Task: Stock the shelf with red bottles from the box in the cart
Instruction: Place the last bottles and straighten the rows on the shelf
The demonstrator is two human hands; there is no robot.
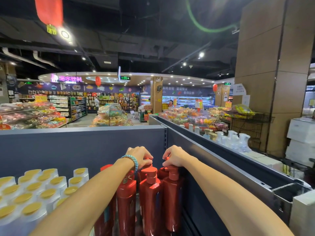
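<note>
As I watch through the head view, shelf: a dark grey shelf (76, 147) with an upright back panel, and a grey side wall (213, 159) running off along its right.
Red bottles: a cluster of red bottles (150, 198) with pump tops stands upright on the shelf, tucked in the corner where the back panel meets the side wall. They stand in rows, touching one another.
Left hand: the left hand (140, 156) reaches over the front bottles to the back row. Its grip is closed, fingers and thumb curled round the pump head of a rear bottle.
Right hand: the right hand (175, 156) sits just beside the left, close to the side wall. Its grip is closed too, pinching the pump head of another rear bottle.
Bracelet: a blue braided bracelet (132, 159) circles the left wrist, and a small round charm (125, 180) hangs from it against a red bottle.
White bottles: rows of white bottles (34, 193) with gold caps fill the shelf just left of the red ones.
Spray bottles: pale spray bottles (238, 140) stand beyond the side wall, well apart from my hands.
Background: heaped snack displays (110, 114) and a red lantern (49, 11) under a dark ceiling.
</note>
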